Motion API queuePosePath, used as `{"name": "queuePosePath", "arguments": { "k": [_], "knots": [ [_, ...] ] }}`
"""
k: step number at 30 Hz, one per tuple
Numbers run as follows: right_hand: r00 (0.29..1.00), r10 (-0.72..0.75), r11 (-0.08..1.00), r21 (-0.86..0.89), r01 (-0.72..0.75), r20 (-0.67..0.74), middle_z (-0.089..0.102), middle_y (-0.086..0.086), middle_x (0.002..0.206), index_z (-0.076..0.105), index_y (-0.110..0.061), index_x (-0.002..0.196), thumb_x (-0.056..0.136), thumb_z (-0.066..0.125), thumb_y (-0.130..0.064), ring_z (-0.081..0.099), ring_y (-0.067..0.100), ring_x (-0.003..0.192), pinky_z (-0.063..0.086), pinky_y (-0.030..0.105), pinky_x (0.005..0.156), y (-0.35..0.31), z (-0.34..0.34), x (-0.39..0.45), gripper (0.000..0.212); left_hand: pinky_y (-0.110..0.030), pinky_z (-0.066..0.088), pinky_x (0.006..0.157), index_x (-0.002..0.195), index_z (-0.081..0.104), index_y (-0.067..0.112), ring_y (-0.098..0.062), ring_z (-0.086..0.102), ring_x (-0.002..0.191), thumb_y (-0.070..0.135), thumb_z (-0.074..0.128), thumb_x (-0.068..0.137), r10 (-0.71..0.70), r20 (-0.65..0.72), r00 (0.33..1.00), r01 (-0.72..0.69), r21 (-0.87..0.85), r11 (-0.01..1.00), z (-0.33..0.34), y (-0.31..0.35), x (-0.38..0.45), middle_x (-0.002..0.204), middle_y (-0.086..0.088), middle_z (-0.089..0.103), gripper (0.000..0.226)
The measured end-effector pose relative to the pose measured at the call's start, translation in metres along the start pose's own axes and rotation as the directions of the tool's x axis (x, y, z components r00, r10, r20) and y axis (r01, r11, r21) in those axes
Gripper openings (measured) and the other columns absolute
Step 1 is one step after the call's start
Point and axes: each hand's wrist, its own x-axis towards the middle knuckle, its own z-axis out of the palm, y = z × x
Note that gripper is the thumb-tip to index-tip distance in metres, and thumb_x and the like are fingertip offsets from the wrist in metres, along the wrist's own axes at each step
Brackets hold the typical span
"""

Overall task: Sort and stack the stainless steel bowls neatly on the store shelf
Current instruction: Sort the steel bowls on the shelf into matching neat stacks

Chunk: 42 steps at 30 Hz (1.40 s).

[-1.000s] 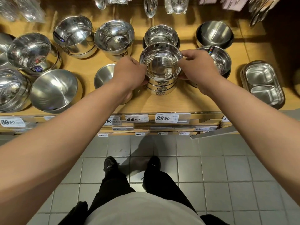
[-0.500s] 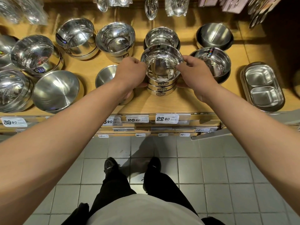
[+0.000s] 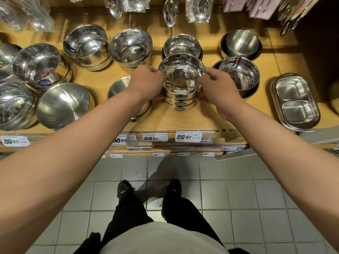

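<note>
- Pale wooden store shelf (image 3: 183,121), front edge lined with white price labels (image 3: 188,136); bare wood lies between that edge and the central stack of small polished stainless steel bowls (image 3: 181,88).
- The stack sits near the shelf front, three labelled side walls showing; its top bowl is empty and mirrors the interior.
- Left hand (image 3: 146,83) curls against the stack's left side, fingers at the top rim, thumb low on the wall.
- Right hand (image 3: 218,87) grips the right side likewise, fingertips at the rim.
- Just behind: a second small shiny steel bowl stack (image 3: 182,45), nearly touching the held one.
- Right: a steel bowl with a striped sticker (image 3: 238,74), a dark-rimmed matte steel bowl (image 3: 241,44) behind it, and stacked two-compartment oblong steel trays (image 3: 295,103) at the shelf's right end, compartments empty.
- Left: a brushed steel bowl (image 3: 63,105) and tilted larger bowl stacks (image 3: 36,65).
- Against the earlier frames, the right hand has slid from above the sticker bowl to the stack's side; the stack remains in place.
</note>
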Motion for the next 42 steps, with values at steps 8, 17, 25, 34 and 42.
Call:
{"name": "queuePosePath", "arguments": {
  "k": [8, 17, 25, 34, 42],
  "knots": [
    [0.999, 0.022, 1.000, 0.009, -0.021, -0.024, 0.073, -0.003, 0.082, 0.073, -0.031, 0.112, 0.096, 0.056, -0.023, 0.066, 0.010, 0.071, 0.064, 0.049, 0.076, 0.003, 0.001, 0.005, 0.024, -0.028, 0.061, 0.061, 0.102, 0.065, 0.006, -0.021, 0.064, 0.087, 0.016, 0.052, 0.101, -0.027, 0.014, 1.000, 0.027, -0.016, 1.000, -0.001, -0.003, 0.003, 0.100, -0.014, 0.066, 0.016],
    [1.000, 0.011, 1.000, 0.025, -0.011, -0.023, 0.076, 0.006, 0.097, 0.072, -0.036, 0.114, 0.095, 0.058, -0.027, 0.067, 0.014, 0.079, 0.063, 0.051, 0.077, 0.005, 0.001, 0.003, 0.026, -0.028, 0.062, 0.062, 0.097, 0.064, 0.008, -0.018, 0.063, 0.078, 0.014, 0.052, 0.101, -0.039, 0.037, 0.999, 0.039, -0.002, 0.999, -0.003, -0.001, 0.001, 0.088, -0.012, 0.063, 0.014],
    [0.998, 0.038, 0.999, 0.036, -0.037, -0.040, 0.073, 0.004, 0.108, 0.066, -0.022, 0.129, 0.096, 0.059, -0.030, 0.068, 0.012, 0.087, 0.064, 0.039, 0.080, 0.004, -0.009, -0.005, 0.034, -0.042, 0.065, 0.078, 0.094, 0.069, 0.003, -0.015, 0.058, 0.067, 0.017, 0.055, 0.098, 0.003, -0.002, 1.000, -0.003, 0.084, 0.996, -0.010, 0.004, -0.006, 0.071, -0.003, 0.057, 0.020],
    [0.887, 0.137, 0.991, 0.070, -0.118, -0.440, 0.070, 0.005, 0.114, 0.064, -0.021, 0.121, 0.091, 0.063, -0.027, 0.067, 0.028, 0.111, 0.052, 0.053, 0.101, 0.037, -0.077, -0.015, 0.031, -0.061, 0.056, 0.091, 0.075, 0.065, 0.027, -0.019, 0.060, 0.080, 0.023, 0.055, 0.091, 0.076, -0.023, 0.997, -0.076, 0.029, 0.997, -0.026, -0.001, -0.044, 0.075, 0.006, 0.063, 0.020],
    [0.864, 0.246, 0.957, -0.031, -0.288, -0.439, 0.058, 0.013, 0.138, 0.041, -0.012, 0.149, 0.092, 0.068, -0.018, 0.059, 0.026, 0.118, 0.049, 0.037, 0.103, 0.057, -0.081, 0.001, 0.063, -0.054, 0.058, 0.093, 0.082, 0.067, 0.025, -0.017, 0.064, 0.084, 0.021, 0.056, 0.099, 0.073, -0.052, 0.996, -0.071, 0.038, 0.997, -0.020, -0.010, -0.050, 0.080, 0.006, 0.067, 0.021]
  ]
}}
